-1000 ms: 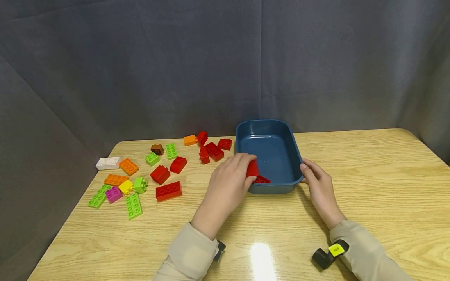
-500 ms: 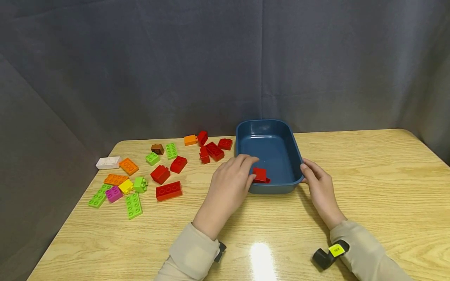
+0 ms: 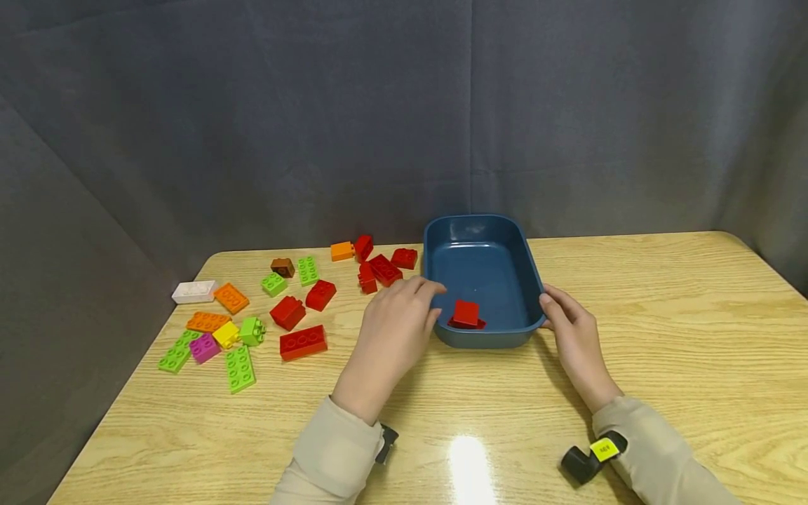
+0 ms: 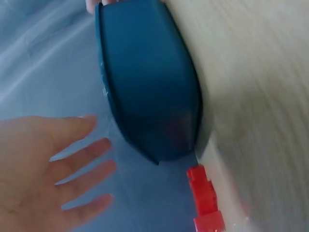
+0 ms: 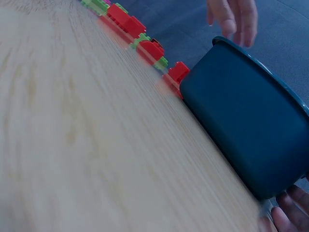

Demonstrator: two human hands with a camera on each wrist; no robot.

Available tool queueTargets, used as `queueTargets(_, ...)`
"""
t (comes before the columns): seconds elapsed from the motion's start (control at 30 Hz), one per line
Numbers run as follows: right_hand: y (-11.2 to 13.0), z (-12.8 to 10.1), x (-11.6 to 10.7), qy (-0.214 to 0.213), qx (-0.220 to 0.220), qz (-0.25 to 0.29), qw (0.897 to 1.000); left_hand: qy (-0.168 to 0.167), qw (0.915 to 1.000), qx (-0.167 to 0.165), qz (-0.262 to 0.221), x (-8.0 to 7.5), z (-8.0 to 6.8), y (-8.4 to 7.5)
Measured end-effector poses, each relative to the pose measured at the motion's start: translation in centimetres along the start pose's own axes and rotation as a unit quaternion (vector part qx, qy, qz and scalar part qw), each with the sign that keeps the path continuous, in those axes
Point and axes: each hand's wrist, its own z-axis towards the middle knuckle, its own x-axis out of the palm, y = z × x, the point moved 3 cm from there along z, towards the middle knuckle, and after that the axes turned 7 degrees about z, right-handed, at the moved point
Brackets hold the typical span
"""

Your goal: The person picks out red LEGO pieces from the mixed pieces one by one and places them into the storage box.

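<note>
A dark blue plastic bin stands near the back edge of the table. Inside, at its front left, lies a red toy brick on top of another red piece. My left hand is above the bin's left side with nothing in it. In the left wrist view that hand has its fingers spread, apart from the bin. With the thumb at the rim and the other fingers along the outside, my right hand holds the bin's right front corner. Its fingers show in the right wrist view.
Left of the bin are several red bricks, among them a long one and a slim one. Farther left lie green, orange, yellow, magenta and white bricks. A grey curtain hangs behind the table.
My left hand has let go of the red brick, which now lies in the bin, and has drawn back to the left. The right hand stays at the bin.
</note>
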Motion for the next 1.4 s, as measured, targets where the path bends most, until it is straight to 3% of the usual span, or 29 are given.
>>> queueTargets(0.17,0.1,-0.1,0.0,0.0,0.002,-0.007,1.0,0.042,0.9988,-0.024,-0.009,0.1,0.0,1.2)
queueTargets(0.37,0.1,-0.1,-0.1,0.001,0.008,-0.006,1.0,0.059,0.9966,-0.055,-0.017,-0.3,-0.2,3.1)
queueTargets(0.6,0.0,0.0,-0.1,0.004,0.009,-0.006,1.0,0.11,0.9883,-0.101,-0.033,-0.5,-0.9,6.0)
queueTargets(0.77,0.0,0.0,-0.1,0.006,0.01,-0.004,1.0,0.148,0.9777,-0.139,-0.053,-0.8,-1.5,7.9)
queueTargets(1.03,-0.1,0.0,-0.1,0.002,0.009,-0.009,1.0,0.223,0.954,-0.184,-0.079,-0.9,-2.8,10.3)
queueTargets(1.23,-0.1,0.0,0.0,0.002,0.007,-0.01,1.0,0.258,0.9374,-0.219,-0.082,-0.6,-3.4,11.2)
queueTargets(1.4,-0.1,0.0,0.0,0.002,0.009,-0.005,1.0,0.273,0.9321,-0.229,-0.063,-0.4,-3.7,11.6)
